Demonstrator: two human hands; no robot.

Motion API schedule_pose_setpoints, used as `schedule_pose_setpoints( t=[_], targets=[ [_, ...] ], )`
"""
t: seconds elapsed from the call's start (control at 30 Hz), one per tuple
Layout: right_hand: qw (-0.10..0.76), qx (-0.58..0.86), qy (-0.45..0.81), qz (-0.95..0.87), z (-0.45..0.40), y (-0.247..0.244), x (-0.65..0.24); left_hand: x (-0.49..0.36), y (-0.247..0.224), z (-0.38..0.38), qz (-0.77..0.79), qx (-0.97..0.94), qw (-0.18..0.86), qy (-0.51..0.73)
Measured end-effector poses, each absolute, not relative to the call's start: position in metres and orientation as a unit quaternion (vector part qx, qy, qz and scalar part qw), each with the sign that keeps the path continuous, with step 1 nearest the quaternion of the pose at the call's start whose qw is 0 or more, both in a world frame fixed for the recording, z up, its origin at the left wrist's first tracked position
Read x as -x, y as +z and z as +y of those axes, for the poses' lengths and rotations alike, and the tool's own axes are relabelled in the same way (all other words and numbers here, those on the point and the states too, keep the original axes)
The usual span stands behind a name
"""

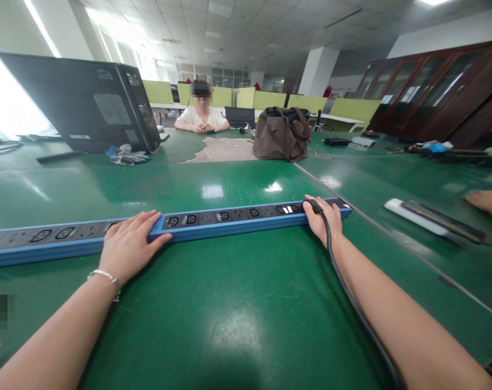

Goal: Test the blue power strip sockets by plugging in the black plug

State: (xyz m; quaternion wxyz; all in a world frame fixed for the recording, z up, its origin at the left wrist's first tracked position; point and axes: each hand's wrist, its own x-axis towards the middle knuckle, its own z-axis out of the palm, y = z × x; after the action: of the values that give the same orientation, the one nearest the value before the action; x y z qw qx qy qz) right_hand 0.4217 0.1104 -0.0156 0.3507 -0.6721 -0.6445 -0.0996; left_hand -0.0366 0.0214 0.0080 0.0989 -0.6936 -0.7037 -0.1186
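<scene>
A long blue power strip [229,223] with a black socket face lies across the green table. My left hand [130,244] rests over the strip left of its middle, fingers on the top and thumb along the front side. Near the strip's right end, my right hand [322,219] is closed round a black plug [313,206], which is at the sockets. From the plug a black cable [345,281] runs down along my right forearm. Whether the plug is fully seated cannot be seen.
A black computer case [103,105] and grey-blue gloves [127,155] are at the back left. A brown bag [281,134] stands at the back; a person [202,114] sits beyond. At right are a white bar [416,216] and another person's hand [487,203].
</scene>
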Motion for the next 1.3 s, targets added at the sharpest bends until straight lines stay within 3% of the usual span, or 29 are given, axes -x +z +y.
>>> schedule_pose_setpoints(
  t=[0.87,0.93,1.1,1.3],
  targets=[
    [0.436,0.67,-0.024,-0.6,0.113,-0.015,-0.414,0.037,0.008,0.022,-0.706,0.69,0.102,-0.123],
    [0.482,0.652,0.011,-0.585,0.117,-0.013,-0.416,0.037,0.007,0.022,-0.706,0.69,0.102,-0.124],
    [0.723,0.525,0.148,-0.424,0.127,0.001,-0.433,0.038,0.007,0.022,-0.704,0.692,0.114,-0.109],
    [0.762,0.488,0.176,-0.388,0.128,0.001,-0.445,0.039,0.005,0.023,-0.706,0.69,0.127,-0.098]
  ],
)
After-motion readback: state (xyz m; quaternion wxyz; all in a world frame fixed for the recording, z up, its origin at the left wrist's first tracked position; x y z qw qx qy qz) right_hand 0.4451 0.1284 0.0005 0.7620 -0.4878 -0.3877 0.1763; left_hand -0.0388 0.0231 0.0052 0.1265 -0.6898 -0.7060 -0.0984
